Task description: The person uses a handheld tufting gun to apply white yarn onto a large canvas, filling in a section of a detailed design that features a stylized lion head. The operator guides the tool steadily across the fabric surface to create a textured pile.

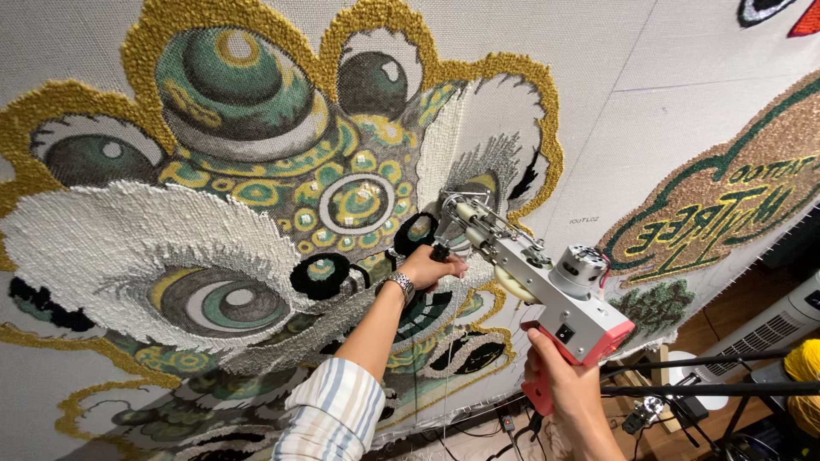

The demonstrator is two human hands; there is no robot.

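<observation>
Right hand (557, 376) gripping tufting gun (547, 294) handle, long axis pointing up-left into tufted cloth (598, 111), left hand (430, 266) clasping front grip at nose

Your tufting gun (559, 294) is silver with a red grip; the cloth (615, 94) shows green, gold, white and black swirls; your sleeve (335, 414) is striped.

A silver, red-handled tufting gun (536, 286) points its needle tip against the stretched cloth's (615, 111) green-and-gold tufted lion face (282, 196).
</observation>
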